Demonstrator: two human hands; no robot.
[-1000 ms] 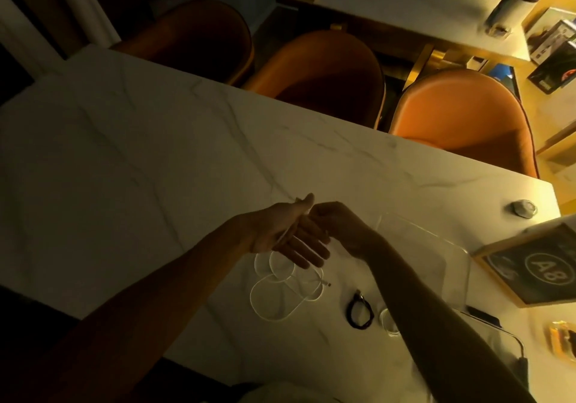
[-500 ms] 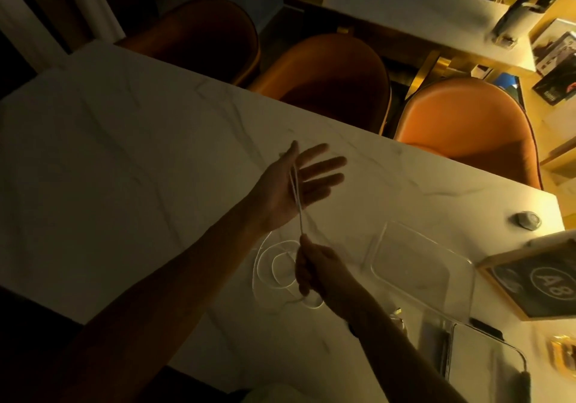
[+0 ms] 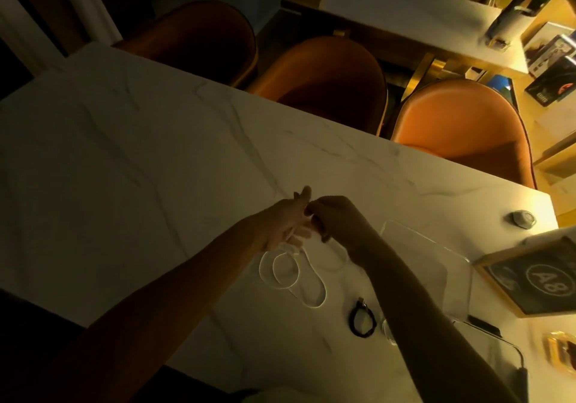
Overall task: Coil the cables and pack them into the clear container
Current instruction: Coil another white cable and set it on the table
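A thin white cable (image 3: 288,273) hangs in loose loops from my hands down onto the marble table (image 3: 124,165). My left hand (image 3: 288,220) is held flat with a strand of the cable running across its palm. My right hand (image 3: 335,217) touches the left fingertips, its fingers pinched on the cable. The clear container (image 3: 427,256) sits on the table just right of my right forearm. A small coiled black cable (image 3: 361,321) lies on the table below my hands.
A framed sign marked A8 (image 3: 536,278) stands at the right edge. A small round metal object (image 3: 523,218) lies beyond it. A clear lid (image 3: 486,359) lies at the lower right. Three orange chairs (image 3: 330,81) line the table's far side.
My right hand rose from below the left palm up to the left fingertips, carrying the cable. My left hand dropped lower and its fingers drew together. The loops on the table shifted.
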